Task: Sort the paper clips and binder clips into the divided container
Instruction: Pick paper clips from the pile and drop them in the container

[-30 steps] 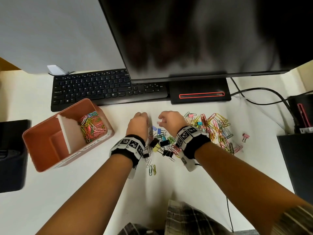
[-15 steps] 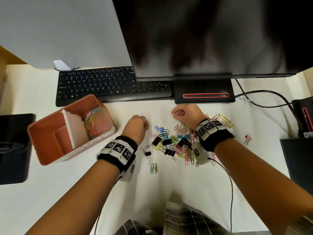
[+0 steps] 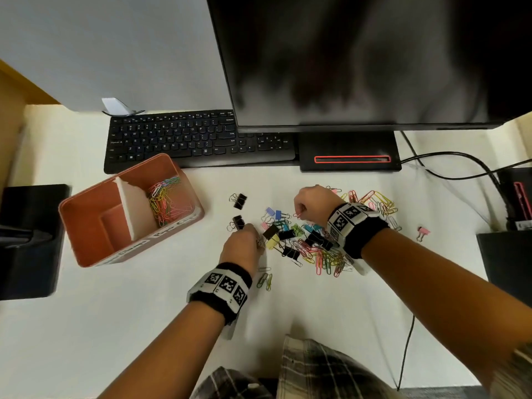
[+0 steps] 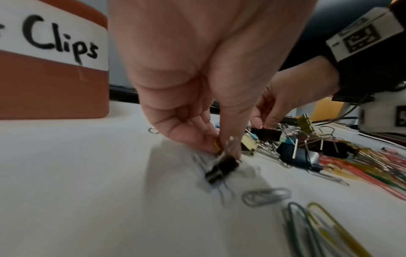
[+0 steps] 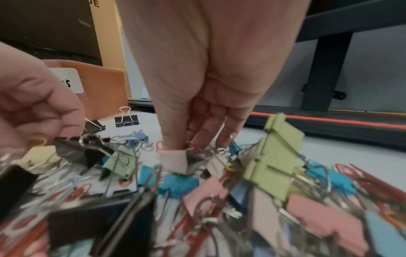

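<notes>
Head view: two black binder clips (image 3: 238, 200) now lie apart, nearer the divided container (image 3: 95, 256). Left hand (image 3: 241, 245) pinches another binder clip (image 4: 222, 167); right hand (image 3: 312, 201) pinches paper clips (image 5: 191, 144) in the pile.

Mixed coloured paper clips (image 3: 325, 257) and binder clips (image 3: 290, 234) heaped right of the orange divided container (image 3: 86, 226)

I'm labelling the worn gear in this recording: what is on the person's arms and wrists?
Both forearms are bare. The left wrist carries a black fabric wristband faced with white square tiles printed with black grid-like codes; the matching right wristband has the same tiles and a white box under it. A thin black cable hangs below the right forearm. A plaid garment shows at bottom.
</notes>
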A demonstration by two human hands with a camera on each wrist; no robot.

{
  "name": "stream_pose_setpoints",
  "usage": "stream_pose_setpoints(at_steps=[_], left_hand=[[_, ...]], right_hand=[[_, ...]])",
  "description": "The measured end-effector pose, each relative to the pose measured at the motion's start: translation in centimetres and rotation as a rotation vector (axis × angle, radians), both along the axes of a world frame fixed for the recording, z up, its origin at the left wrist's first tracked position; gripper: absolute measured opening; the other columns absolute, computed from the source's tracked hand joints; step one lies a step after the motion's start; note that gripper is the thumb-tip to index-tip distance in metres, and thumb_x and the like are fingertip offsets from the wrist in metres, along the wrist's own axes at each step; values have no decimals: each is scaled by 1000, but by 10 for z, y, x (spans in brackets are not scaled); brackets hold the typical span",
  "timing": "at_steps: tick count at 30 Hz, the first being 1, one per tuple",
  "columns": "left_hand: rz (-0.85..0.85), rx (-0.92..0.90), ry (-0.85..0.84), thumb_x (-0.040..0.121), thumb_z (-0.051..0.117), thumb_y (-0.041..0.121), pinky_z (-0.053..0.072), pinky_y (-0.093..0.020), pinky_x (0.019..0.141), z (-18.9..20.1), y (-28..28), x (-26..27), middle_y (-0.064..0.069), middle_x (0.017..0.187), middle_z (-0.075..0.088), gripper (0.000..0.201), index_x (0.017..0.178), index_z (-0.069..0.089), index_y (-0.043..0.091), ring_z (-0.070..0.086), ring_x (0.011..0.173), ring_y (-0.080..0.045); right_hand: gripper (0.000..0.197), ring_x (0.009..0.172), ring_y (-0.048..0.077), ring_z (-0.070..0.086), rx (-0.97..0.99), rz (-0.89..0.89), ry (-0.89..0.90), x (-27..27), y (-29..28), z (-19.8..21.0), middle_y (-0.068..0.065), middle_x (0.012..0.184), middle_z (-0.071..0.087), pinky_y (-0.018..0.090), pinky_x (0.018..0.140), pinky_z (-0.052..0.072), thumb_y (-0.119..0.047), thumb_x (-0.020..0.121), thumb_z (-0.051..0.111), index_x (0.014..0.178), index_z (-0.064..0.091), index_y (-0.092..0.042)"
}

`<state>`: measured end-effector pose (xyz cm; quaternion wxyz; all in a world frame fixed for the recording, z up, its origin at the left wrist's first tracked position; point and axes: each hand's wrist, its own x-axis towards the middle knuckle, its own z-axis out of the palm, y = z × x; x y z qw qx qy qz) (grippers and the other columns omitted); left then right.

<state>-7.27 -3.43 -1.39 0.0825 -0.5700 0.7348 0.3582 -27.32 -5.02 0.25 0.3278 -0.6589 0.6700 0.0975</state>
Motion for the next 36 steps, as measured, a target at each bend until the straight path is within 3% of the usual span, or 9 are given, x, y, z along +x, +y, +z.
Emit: stream_pose_setpoints(at_steps=[5,11,17,20,23,27,31,36], left_hand=[[-51,-78,-43,85,52,4,45,-31,80,-8,-16,-1,-13,109,54,16,95,64,6,58,92,-29],[-104,-153,-44,83,51,-3,51,-39,77,-10,-22,2,-15,102,55,15,94,57,5,58,85,-32],[-96,-131,12,83,58,3,44,-31,73,-10,-23,8,-14,101,57,14,96,61,7,58,86,-31],[-71,-117,61,79,67,10,40,-26,72,-11,-25,16,-11,97,57,11,90,65,8,58,85,-29],[-21,-115,112,76,72,14,36,-23,70,-14,-25,24,-3,90,51,13,84,65,7,52,77,-21],[-18,-119,192,74,75,13,45,-26,75,-14,-20,34,1,91,48,17,85,66,5,53,75,-18],[-78,-92,200,70,77,11,50,-30,80,-15,-15,41,-4,100,53,29,96,65,5,58,81,-21],[-97,-142,192,77,69,5,50,-32,79,-13,-16,39,-10,100,57,14,91,66,2,60,83,-27]], right_hand=[[14,95,21,59,-2,-66,-44,-4,7,1,6,100,67,27,78,44,-11,86,52,94,64,-11],[19,95,21,59,22,-67,-45,-1,10,2,6,102,67,30,81,47,-12,86,51,98,66,-11],[17,88,18,56,-50,-125,-142,1,10,2,6,100,66,29,79,46,-22,89,56,97,66,-11],[19,96,22,59,-31,-86,-230,16,9,3,5,105,67,33,87,48,-20,89,56,103,67,-13],[21,101,23,58,-17,-42,-189,21,6,1,5,110,64,35,90,46,-19,91,54,106,67,-16],[20,103,22,56,-39,-143,-178,10,3,2,5,112,61,28,86,40,-16,91,54,107,66,-16],[22,104,22,56,-58,-84,-182,14,6,1,4,113,61,31,90,42,-19,91,54,111,63,-18],[24,105,23,57,24,-65,-169,27,10,-1,7,114,63,31,88,42,-19,87,59,109,64,-12]])
